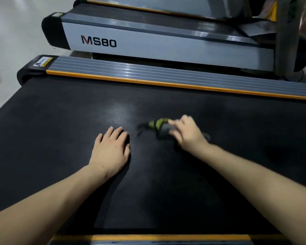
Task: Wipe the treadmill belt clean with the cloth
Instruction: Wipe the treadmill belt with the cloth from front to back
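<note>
The cloth, a bunched green-and-grey wad, lies on the black treadmill belt just right of centre. It sticks out at ten o'clock from the right hand, whose grip is closed round its near end. Its long axis runs roughly from nine to three o'clock, the green end pointing to nine. The left hand rests flat on the belt, fingers straight, at eight o'clock from the cloth and apart from it.
</note>
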Demonstrator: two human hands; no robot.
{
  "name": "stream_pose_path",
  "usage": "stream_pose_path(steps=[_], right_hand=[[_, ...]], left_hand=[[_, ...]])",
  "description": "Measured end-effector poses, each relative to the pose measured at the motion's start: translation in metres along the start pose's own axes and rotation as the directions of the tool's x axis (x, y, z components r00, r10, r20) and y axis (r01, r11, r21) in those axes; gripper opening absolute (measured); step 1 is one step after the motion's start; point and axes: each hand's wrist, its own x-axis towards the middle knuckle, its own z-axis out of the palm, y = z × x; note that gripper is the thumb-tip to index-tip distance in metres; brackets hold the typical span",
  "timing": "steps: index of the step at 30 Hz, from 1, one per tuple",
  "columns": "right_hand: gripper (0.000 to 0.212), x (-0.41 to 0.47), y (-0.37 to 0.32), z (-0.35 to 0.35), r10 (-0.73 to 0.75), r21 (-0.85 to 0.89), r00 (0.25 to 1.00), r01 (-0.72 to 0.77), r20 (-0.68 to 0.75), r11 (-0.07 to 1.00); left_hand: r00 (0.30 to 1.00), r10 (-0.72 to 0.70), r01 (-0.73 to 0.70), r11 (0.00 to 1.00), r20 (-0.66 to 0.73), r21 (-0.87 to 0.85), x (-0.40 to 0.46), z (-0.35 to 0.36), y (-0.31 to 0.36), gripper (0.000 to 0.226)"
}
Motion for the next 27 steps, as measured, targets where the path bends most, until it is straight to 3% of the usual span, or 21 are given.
stream_pose_path(steps=[3, 5, 9, 13, 16, 19, 21, 23, 25, 27], right_hand=[[0.044, 0.065, 0.014, 0.015, 0.375, -0.009, 0.927, -0.375, -0.015, 0.927], [0.043, 0.066, 0.006, 0.017, 0.41, -0.013, 0.912, -0.41, -0.023, 0.912], [0.043, -0.014, -0.045, 0.001, 0.034, 0.127, 0.999, -0.033, -0.012, 0.991], [0.042, -0.048, -0.07, -0.006, -0.187, 0.213, 0.979, 0.166, 0.08, 0.963], [0.045, 0.014, -0.044, 0.015, -0.167, 0.058, 0.986, 0.166, 0.019, 0.984], [0.044, 0.082, -0.025, 0.028, 0.232, -0.008, 0.973, -0.232, -0.017, 0.973], [0.041, 0.09, -0.032, 0.03, 0.319, -0.004, 0.948, -0.319, -0.006, 0.948], [0.04, 0.065, -0.049, 0.027, 0.239, 0.021, 0.971, -0.239, -0.018, 0.971], [0.04, 0.019, -0.075, 0.017, 0.04, 0.085, 0.999, -0.038, -0.023, 0.996], [0.04, -0.025, -0.098, 0.01, -0.096, 0.168, 0.994, 0.086, 0.058, 0.982]], left_hand=[[1.0, 0.006, -0.005, 0.999, 0.016, -0.047, 0.0, -0.001, -0.006, 0.042], [0.999, 0.031, -0.031, 0.996, 0.005, -0.083, 0.001, -0.005, -0.014, 0.039], [0.996, 0.025, -0.027, 0.999, -0.085, -0.026, -0.003, -0.007, -0.035, 0.035], [0.993, 0.027, -0.029, 0.999, -0.117, -0.015, -0.008, -0.009, -0.057, 0.037], [0.993, 0.072, -0.074, 0.997, -0.092, -0.015, -0.007, -0.009, -0.065, 0.039], [0.995, 0.056, -0.059, 0.998, -0.083, -0.039, -0.007, -0.01, -0.061, 0.041], [0.994, 0.048, -0.054, 0.997, -0.099, -0.056, -0.006, -0.011, -0.062, 0.04], [0.994, 0.031, -0.037, 0.998, -0.106, -0.059, -0.006, -0.014, -0.067, 0.041], [0.995, 0.022, -0.026, 0.999, -0.095, -0.046, -0.006, -0.019, -0.074, 0.041], [0.995, 0.04, -0.043, 0.998, -0.089, -0.043, -0.007, -0.024, -0.08, 0.04]])
